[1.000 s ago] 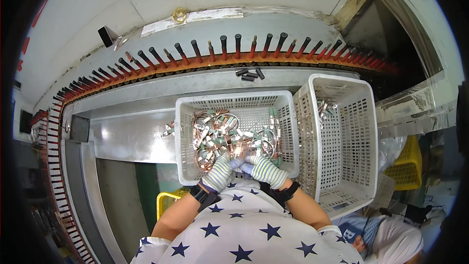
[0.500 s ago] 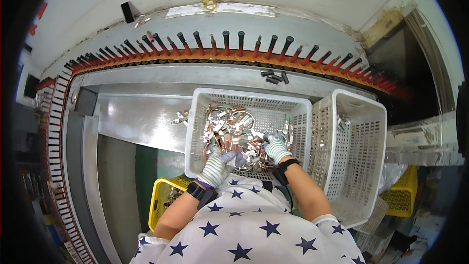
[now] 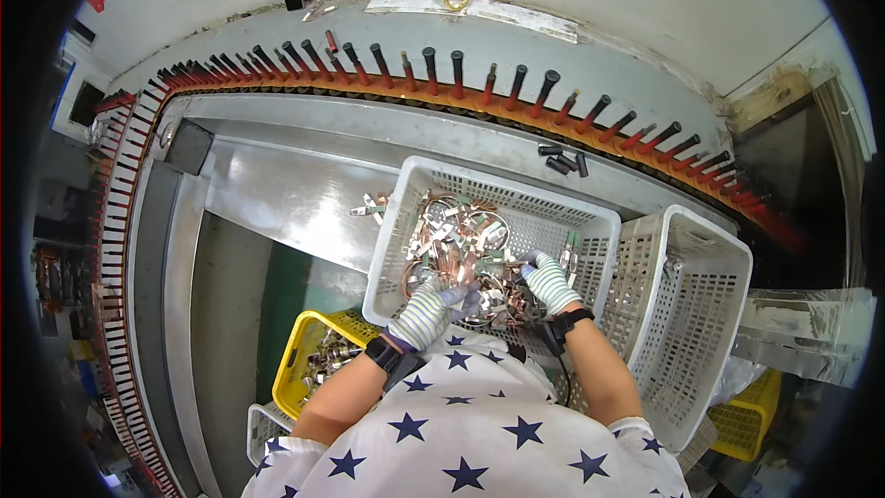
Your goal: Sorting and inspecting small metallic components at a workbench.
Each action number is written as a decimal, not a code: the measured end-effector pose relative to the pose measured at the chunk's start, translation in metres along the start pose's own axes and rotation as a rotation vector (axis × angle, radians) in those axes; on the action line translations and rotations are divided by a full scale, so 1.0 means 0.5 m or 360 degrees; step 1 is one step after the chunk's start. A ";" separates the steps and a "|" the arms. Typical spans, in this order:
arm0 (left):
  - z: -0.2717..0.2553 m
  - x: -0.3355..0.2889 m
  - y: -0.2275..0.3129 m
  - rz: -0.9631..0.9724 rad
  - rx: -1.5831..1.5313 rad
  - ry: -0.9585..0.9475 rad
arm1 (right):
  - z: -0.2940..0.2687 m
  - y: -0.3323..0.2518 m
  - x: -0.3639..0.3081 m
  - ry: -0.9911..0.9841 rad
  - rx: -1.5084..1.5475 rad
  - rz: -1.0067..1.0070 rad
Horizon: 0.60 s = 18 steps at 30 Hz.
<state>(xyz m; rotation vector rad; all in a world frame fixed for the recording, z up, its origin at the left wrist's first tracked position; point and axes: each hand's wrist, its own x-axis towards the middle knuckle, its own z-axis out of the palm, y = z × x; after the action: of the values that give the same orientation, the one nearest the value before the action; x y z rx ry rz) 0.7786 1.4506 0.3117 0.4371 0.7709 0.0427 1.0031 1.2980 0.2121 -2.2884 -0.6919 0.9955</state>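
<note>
A white plastic basket [image 3: 516, 187] stands in front of me, holding a heap of small metal parts [image 3: 447, 238], copper and silver coloured, some with green pieces and thin wire loops. Both hands wear striped gloves. My left hand [image 3: 426, 310] is over the near side of the heap, fingers bent inward among the parts; what they grip is hidden. To its right, my right hand [image 3: 550, 283] reaches in with curled fingertips pressed together at the parts. Anything between those fingertips is too small to make out.
Another white basket [image 3: 691, 314] stands to the right, tilted. A yellow basket [image 3: 293, 360] of metal pieces is at lower left. Behind runs a conveyor [image 3: 396, 85] with upright red, black-tipped pegs. Black caps [image 3: 558, 164] lie on the ledge; loose parts [image 3: 371, 206] lie beside the basket.
The whole view has shifted and tilted, so the baskets appear further right and turned clockwise. Both hands remain in the basket, and the left fingers have moved slightly among the parts.
</note>
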 end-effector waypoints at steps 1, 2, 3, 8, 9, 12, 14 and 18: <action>0.004 0.002 -0.001 0.0028 0.0054 -0.0025 | -0.009 -0.004 -0.011 -0.0008 0.0209 -0.0031; 0.009 0.002 -0.002 0.0056 0.0108 -0.0050 | -0.020 -0.006 -0.027 -0.0015 0.0418 -0.0063; 0.015 0.000 -0.005 0.0088 0.0127 -0.0029 | -0.044 -0.036 -0.056 -0.0042 0.0515 -0.0075; -0.010 0.019 -0.024 0.0329 0.0305 0.0077 | -0.124 -0.111 -0.159 -0.0290 0.0898 0.0053; -0.013 0.022 -0.025 0.0398 0.0312 0.0138 | -0.135 -0.118 -0.175 -0.0446 0.1003 0.0078; 0.033 -0.001 -0.023 0.0082 0.0339 0.0151 | -0.143 -0.152 -0.210 -0.0611 0.1029 0.0179; 0.041 -0.005 -0.046 -0.0017 0.0200 -0.0065 | -0.124 -0.143 -0.211 -0.0493 0.1050 0.0125; 0.080 -0.031 -0.039 -0.0137 0.0029 -0.0249 | -0.108 -0.159 -0.217 -0.0275 0.1194 0.0143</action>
<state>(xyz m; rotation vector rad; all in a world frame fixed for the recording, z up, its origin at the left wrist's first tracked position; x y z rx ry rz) 0.7927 1.4150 0.3395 0.4189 0.6356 -0.0779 0.9616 1.2709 0.3484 -1.5970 -0.2118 1.2437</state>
